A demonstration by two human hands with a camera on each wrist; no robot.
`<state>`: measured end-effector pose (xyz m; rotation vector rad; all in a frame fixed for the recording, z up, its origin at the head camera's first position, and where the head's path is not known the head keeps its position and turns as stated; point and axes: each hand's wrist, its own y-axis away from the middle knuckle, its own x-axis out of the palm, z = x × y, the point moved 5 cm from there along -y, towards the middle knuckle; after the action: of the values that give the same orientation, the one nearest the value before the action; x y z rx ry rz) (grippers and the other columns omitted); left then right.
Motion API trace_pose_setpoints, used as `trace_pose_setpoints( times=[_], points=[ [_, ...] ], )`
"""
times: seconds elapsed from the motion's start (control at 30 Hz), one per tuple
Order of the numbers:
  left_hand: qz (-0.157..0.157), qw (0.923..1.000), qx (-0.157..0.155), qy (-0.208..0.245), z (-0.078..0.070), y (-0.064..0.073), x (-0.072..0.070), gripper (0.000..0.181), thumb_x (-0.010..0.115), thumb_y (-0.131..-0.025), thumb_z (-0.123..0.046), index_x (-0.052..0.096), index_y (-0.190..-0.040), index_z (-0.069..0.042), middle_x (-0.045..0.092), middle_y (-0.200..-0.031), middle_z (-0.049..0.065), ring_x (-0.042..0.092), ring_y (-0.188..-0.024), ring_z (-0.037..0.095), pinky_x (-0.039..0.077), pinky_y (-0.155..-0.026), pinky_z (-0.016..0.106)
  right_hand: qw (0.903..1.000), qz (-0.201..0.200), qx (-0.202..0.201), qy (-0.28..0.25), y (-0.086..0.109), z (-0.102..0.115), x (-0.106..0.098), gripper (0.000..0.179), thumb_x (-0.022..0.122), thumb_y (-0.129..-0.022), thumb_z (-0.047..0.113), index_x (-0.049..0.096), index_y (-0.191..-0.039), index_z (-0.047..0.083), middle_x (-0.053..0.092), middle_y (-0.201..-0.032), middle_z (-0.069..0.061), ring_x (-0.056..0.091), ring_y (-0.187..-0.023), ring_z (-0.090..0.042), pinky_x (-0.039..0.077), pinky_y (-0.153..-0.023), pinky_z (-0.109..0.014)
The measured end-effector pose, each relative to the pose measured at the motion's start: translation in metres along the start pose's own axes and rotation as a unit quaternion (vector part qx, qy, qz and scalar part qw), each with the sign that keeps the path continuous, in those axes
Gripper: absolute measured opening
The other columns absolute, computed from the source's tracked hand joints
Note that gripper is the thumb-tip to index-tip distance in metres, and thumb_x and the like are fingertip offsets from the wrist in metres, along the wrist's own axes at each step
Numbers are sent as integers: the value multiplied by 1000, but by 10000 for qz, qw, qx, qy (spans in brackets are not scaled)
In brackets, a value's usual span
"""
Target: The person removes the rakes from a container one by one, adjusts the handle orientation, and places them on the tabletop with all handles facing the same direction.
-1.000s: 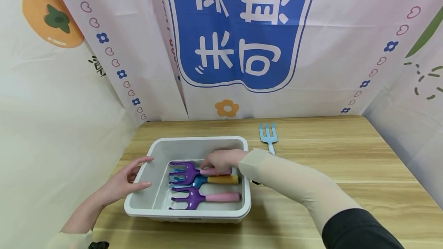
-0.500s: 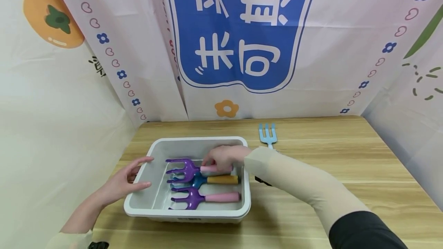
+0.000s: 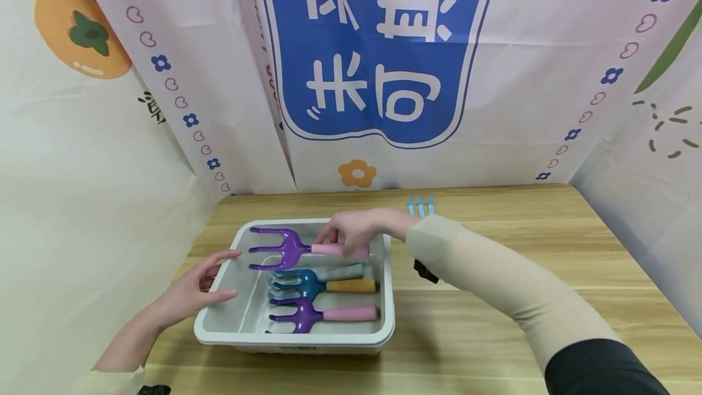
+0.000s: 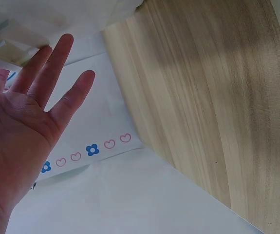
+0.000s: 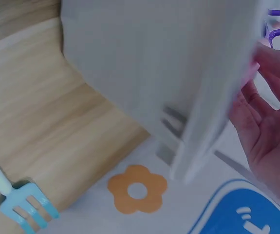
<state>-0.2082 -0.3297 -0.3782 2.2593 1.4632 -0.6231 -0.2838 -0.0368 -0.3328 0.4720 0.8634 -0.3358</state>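
Observation:
My right hand point(image 3: 358, 230) pinches the pink handle of a purple hand fork point(image 3: 287, 249), raised in the back of a pale grey plastic tub point(image 3: 296, 339). In the right wrist view the tub's wall point(image 5: 144, 58) hides most of that fork. Below it in the tub lie a blue hand fork with an orange-brown handle point(image 3: 351, 286), one with a pale green handle point(image 3: 350, 271), and a second purple hand fork point(image 3: 348, 313). My left hand point(image 3: 192, 285) rests at the tub's left rim, fingers extended; the left wrist view shows its palm point(image 4: 18, 126).
A light blue hand fork point(image 5: 27, 201) lies on the wooden table point(image 3: 493, 316) right of the tub, partly hidden by my right arm in the head view. A printed cloth point(image 3: 356, 169) hangs behind the table and along both sides.
My right hand has lifted the upper purple hand fork up and toward the back of the tub, uncovering the pale green handle. The left hand stays at the rim.

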Motion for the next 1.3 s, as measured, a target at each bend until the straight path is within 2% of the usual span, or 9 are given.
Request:
trace_pose_setpoints(
  times=[0.2,0.37,0.6,0.83,1.0,1.13,1.3],
  points=[
    [63,9999,28,120,3,0,1,70,70,-90,-11,29,-146,-1,56,-120,35,64,-97,13,57,-70,37,9997,-196,-54,-124,20,4,-20,56,69,-82,-4,58,-135,13,62,-105,0,58,-92,-17,50,-72,-24],
    [105,9997,100,184,2,0,1,69,69,-91,-10,29,-146,0,55,-119,36,64,-96,12,57,-69,38,9981,-367,-109,-478,41,4,-31,54,68,-85,-2,57,-135,12,62,-112,-4,60,-92,-19,52,-78,-27],
    [67,9999,85,116,1,0,0,68,69,-91,-10,29,-146,-1,56,-118,35,64,-95,11,57,-69,37,9924,-617,-55,-1065,68,-3,-40,54,68,-85,-1,56,-136,13,60,-113,-6,63,-91,-25,55,-75,-32],
    [95,9999,59,117,1,0,1,68,69,-91,-10,29,-146,-1,55,-119,36,64,-95,12,57,-69,37,9849,-970,-70,-1431,98,-10,-41,54,66,-85,-2,55,-137,10,59,-118,-9,64,-90,-24,56,-73,-35],
    [99,9998,90,155,0,1,1,67,68,-91,-9,29,-146,0,55,-119,36,64,-95,11,57,-69,37,9783,-1362,-118,-1557,120,-18,-41,53,65,-87,-2,54,-138,9,57,-123,-11,64,-93,-25,57,-70,-37],
    [90,9998,106,156,-1,0,2,67,68,-91,-8,29,-145,0,55,-118,36,64,-95,12,57,-68,37,9722,-1708,58,-1601,138,-30,-38,53,65,-87,-3,53,-138,9,57,-124,-11,62,-95,-27,56,-69,-37],
    [79,9998,90,152,-1,1,2,67,68,-91,-9,29,-146,-1,55,-118,35,64,-95,12,57,-68,37,9619,-2105,287,-1723,157,-49,-34,54,66,-87,-3,52,-138,7,59,-117,-14,62,-93,-28,55,-71,-38]
  ],
)
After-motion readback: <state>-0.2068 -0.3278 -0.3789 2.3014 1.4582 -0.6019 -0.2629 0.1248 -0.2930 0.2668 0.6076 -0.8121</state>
